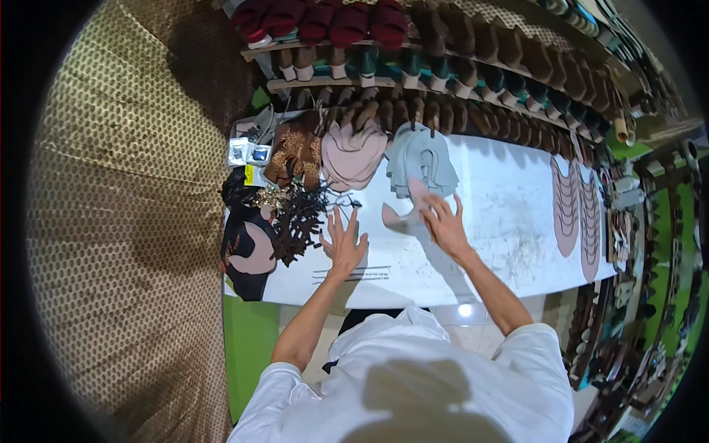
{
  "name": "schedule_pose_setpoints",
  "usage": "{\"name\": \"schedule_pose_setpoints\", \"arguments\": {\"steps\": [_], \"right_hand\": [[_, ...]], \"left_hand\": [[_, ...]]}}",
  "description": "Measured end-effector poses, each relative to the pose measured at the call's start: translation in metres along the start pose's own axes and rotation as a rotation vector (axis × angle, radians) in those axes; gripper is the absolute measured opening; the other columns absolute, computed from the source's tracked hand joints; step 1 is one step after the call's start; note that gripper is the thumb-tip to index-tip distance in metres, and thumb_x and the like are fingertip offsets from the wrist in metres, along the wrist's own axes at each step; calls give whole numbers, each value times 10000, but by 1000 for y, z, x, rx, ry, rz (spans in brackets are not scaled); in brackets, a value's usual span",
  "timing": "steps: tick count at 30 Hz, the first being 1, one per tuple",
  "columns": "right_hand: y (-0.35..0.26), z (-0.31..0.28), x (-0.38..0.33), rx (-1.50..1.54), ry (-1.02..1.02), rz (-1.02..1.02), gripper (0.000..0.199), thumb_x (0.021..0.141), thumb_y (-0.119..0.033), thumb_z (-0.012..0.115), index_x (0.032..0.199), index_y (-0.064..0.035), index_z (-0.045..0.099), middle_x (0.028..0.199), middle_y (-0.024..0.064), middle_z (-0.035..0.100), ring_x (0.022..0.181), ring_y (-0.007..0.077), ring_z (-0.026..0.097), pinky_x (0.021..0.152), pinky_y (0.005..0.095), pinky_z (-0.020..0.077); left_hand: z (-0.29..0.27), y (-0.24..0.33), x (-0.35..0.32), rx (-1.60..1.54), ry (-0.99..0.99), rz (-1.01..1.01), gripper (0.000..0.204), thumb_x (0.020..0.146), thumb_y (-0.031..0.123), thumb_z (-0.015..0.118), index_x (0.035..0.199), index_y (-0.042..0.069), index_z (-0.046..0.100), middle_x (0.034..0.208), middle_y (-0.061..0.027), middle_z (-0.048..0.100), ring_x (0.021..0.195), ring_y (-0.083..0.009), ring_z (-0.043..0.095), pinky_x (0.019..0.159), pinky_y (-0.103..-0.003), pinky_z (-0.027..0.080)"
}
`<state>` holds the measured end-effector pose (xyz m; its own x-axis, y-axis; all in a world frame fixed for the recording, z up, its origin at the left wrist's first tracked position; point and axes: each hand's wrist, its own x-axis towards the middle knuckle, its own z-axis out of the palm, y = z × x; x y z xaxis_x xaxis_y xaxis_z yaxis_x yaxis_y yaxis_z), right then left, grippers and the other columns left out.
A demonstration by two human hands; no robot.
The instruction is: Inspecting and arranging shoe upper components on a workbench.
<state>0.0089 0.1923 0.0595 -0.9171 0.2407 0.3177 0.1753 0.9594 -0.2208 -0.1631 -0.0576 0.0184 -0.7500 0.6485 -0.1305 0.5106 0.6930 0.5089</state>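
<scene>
Two bare hands are working over cut shoe pieces on a white tabletop [509,221].

The left hand [344,242] is lying flat on the tabletop with fingers spread wide, holding nothing, just beside a heap of dark brown straps [299,218]. The right hand [445,221] is pressing on a pink shoe-upper piece [405,214], fingers spread over it. Beyond them are sitting a grey-blue stack of uppers [422,159], a pink stack [353,156] and, farther back, shelves of shoe lasts [443,74].
</scene>
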Motion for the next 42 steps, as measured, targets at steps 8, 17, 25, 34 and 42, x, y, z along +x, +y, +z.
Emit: {"name": "schedule_pose_setpoints", "arguments": {"steps": [8, 17, 25, 34, 42], "right_hand": [[-56, 0, -156, 59, -103, 264, 96, 998, -198, 643, 1017, -106, 665, 1423, 59, 565, 1418, 266, 467, 1220, 670, 179], [-81, -1, -202, 15, -68, 401, 109, 949, -223, 688, 933, -136, 752, 1403, 58, 574, 1430, 306, 442, 1212, 679, 173], [-97, 42, -135, 168, -10, 340, 160, 860, -255, 776, 987, -166, 815, 1468, 82, 546, 1451, 323, 417, 1215, 653, 176], [-110, 72, -89, 247, -103, 163, 113, 888, -244, 747, 942, -162, 804, 1462, 68, 560, 1464, 302, 407, 1225, 648, 172], [-91, 53, -100, 271, -73, 158, 135, 943, -220, 691, 1011, -116, 745, 1439, 57, 572, 1462, 270, 417, 1232, 645, 180]], "left_hand": [[10, -26, -87, -50, -33, 14, 756, 907, 354, 731, 1604, 294, 444, 1757, -195, 92, 1591, -443, 108, 1101, -818, 87], [18, -43, -139, -21, -45, 5, 677, 890, 342, 734, 1536, 276, 542, 1763, -147, 121, 1597, -413, 122, 1126, -802, 113], [21, -32, -125, -18, -41, 57, 469, 919, 398, 739, 1370, 277, 685, 1736, -152, 217, 1590, -424, 133, 1105, -834, 78], [46, -3, -92, -35, -104, 169, 380, 927, 384, 757, 1290, 273, 731, 1696, -155, 304, 1589, -405, 140, 1100, -816, 96], [58, 13, -70, 41, -218, 255, 232, 862, 314, 787, 1073, 219, 798, 1670, -105, 353, 1586, -391, 154, 1096, -832, 90]]}}
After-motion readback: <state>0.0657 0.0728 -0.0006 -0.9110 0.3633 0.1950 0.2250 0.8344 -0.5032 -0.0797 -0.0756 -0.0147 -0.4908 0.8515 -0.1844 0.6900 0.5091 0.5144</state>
